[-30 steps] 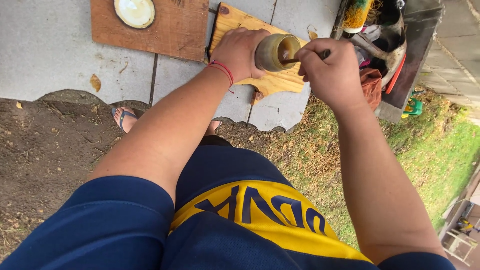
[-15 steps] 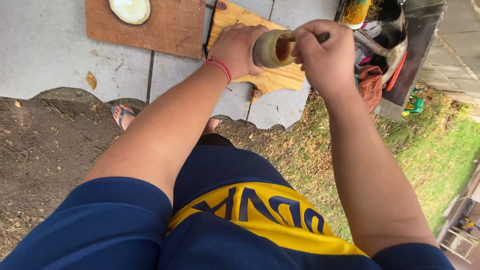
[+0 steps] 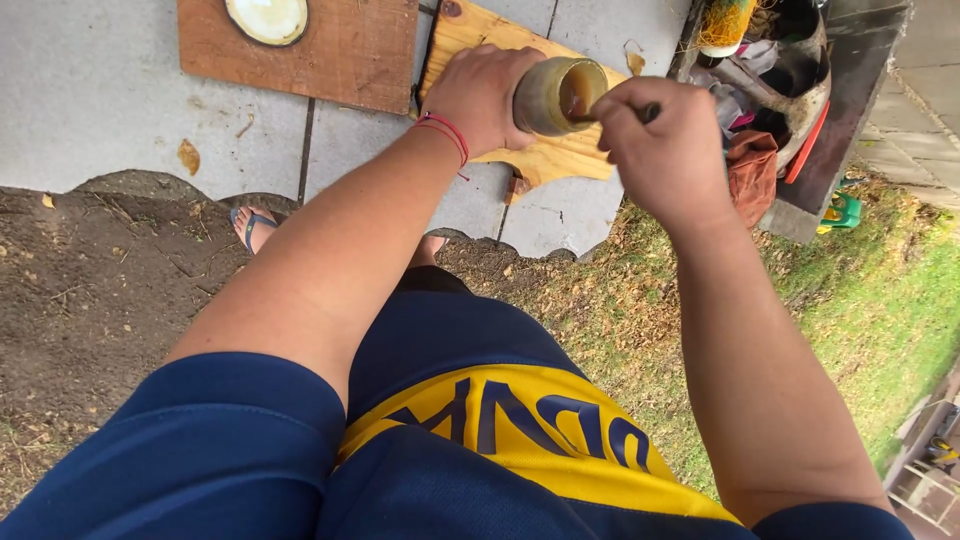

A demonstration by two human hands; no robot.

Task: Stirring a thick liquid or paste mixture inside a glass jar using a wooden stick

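My left hand grips a small round jar tilted on its side, its mouth showing brown paste inside. A red string bracelet circles that wrist. My right hand is closed on a thin dark stick whose tip reaches into the jar's mouth. Both hands hover over a light, irregular wooden board lying on grey paving slabs.
A darker square wooden board with a round pale lid lies at the upper left. Bare soil spreads at left, grass at right. A cluttered dark tray with cloths and containers stands at the upper right. My sandalled foot shows below.
My right hand has shifted slightly down and right while working the stick inside the jar. The left hand keeps the jar in place.
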